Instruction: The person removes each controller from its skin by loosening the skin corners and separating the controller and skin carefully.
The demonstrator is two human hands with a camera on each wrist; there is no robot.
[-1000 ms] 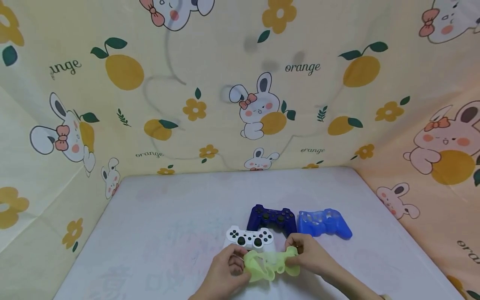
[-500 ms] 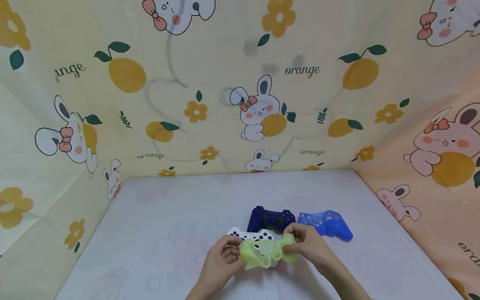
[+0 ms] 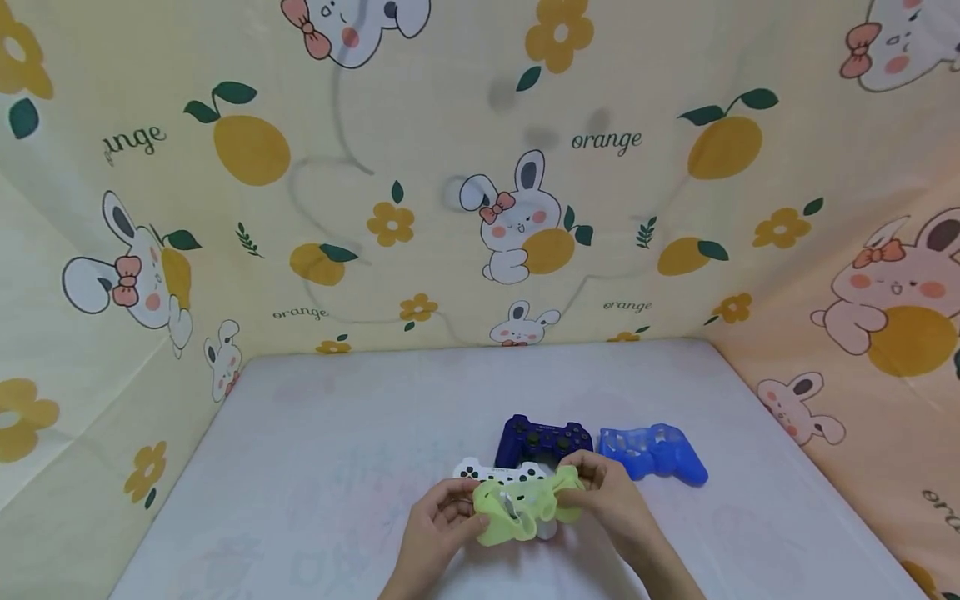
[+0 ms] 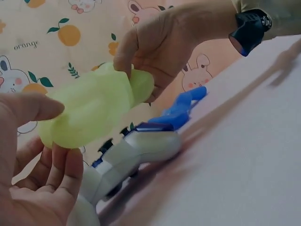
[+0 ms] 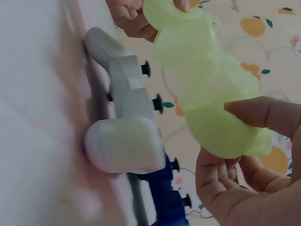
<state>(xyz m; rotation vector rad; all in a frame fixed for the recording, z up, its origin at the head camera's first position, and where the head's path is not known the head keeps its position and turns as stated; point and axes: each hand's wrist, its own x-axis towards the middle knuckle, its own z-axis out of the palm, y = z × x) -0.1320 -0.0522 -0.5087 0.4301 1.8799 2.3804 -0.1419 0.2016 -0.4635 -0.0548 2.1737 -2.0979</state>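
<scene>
A soft yellow-green silicone controller cover (image 3: 517,508) is stretched between both hands, above a white game controller (image 3: 480,470). My left hand (image 3: 438,529) pinches its left end between thumb and fingers. At the other end, my right hand (image 3: 611,500) pinches it the same way. Both wrist views show a gap between the cover (image 4: 89,108) and the white controller (image 5: 124,141), which lies on the table with its sticks up. From the head, the cover hides much of that controller.
Behind the white controller lies a dark blue game controller (image 3: 536,437). To its right is a blue silicone controller cover (image 3: 652,452). A white table surface (image 3: 337,450) spreads around them, with patterned cloth walls (image 3: 435,267) at the back and sides.
Both hands have lifted the yellow-green cover from in front of the white controller to over it, then shifted slightly left. The blue controller and blue cover stay in place.
</scene>
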